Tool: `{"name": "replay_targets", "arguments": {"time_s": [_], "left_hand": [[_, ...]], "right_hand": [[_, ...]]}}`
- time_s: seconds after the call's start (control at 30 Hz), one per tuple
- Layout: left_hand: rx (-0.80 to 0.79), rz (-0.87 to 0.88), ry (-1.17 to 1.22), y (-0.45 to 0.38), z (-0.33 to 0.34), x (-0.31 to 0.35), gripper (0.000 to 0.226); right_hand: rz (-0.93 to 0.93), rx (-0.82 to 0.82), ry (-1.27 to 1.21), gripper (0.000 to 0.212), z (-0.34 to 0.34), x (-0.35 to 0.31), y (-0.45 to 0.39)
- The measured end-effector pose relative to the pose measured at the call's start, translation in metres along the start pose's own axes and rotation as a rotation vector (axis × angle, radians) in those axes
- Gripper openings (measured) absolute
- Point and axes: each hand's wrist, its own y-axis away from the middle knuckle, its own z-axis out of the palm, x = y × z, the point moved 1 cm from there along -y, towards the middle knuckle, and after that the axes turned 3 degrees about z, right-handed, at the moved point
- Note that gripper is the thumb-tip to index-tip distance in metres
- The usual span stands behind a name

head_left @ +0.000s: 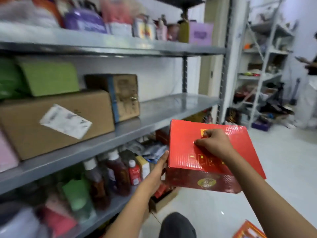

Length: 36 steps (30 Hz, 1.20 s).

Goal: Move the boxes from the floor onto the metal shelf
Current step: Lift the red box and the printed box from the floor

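A glossy red box (193,152) with yellow print is held in the air, just in front of and slightly below the middle tier of the grey metal shelf (164,110). My right hand (214,143) presses on the box's top face. My left hand (158,169) grips its left side and underside. Another red and orange box (248,230) lies on the floor at the bottom right, partly cut off. The right part of the middle tier is bare metal.
A large brown carton with a white label (56,122), a green box (49,76) and a worn brown box (123,97) fill the tier's left. Bottles (118,170) stand on the lower tier. A second rack (262,69) stands far right, near another person (311,66).
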Motion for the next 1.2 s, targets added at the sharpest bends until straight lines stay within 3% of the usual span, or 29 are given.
{"name": "replay_targets", "arguments": {"time_s": [0.1, 0.23, 0.43, 0.5, 0.57, 0.67, 0.77, 0.93, 1.03, 1.2], "left_hand": [[0.112, 0.031, 0.014, 0.023, -0.034, 0.027, 0.092], [0.145, 0.121, 0.026, 0.062, -0.067, 0.060, 0.074], [0.225, 0.258, -0.067, 0.117, -0.102, 0.089, 0.095], [0.242, 0.315, -0.078, 0.130, -0.107, 0.097, 0.084], [0.261, 0.371, -0.106, 0.136, -0.110, 0.104, 0.077], [0.264, 0.466, -0.144, 0.134, -0.113, 0.108, 0.089], [0.373, 0.486, -0.248, 0.127, -0.112, 0.102, 0.100], [0.419, 0.586, -0.400, 0.105, -0.089, 0.102, 0.122], [0.472, 0.577, -0.517, 0.082, -0.082, 0.104, 0.137], [0.445, 0.472, -0.686, 0.053, -0.069, 0.115, 0.133]], "right_hand": [[-0.099, -0.069, -0.012, 0.035, 0.021, -0.059, 0.005], [-0.263, -0.129, 0.000, 0.024, 0.039, -0.124, 0.018], [-0.491, -0.207, 0.053, 0.026, 0.047, -0.202, 0.047], [-0.547, -0.222, 0.036, 0.028, 0.049, -0.217, 0.054], [-0.576, -0.216, 0.029, 0.029, 0.053, -0.225, 0.055], [-0.589, -0.182, 0.026, 0.030, 0.062, -0.227, 0.044], [-0.526, -0.103, 0.198, 0.024, 0.074, -0.224, 0.033], [-0.479, -0.164, 0.129, 0.028, 0.077, -0.221, 0.000], [-0.525, -0.191, 0.085, 0.022, 0.068, -0.222, -0.016], [-0.539, -0.225, -0.014, 0.023, 0.058, -0.214, -0.058]]}}
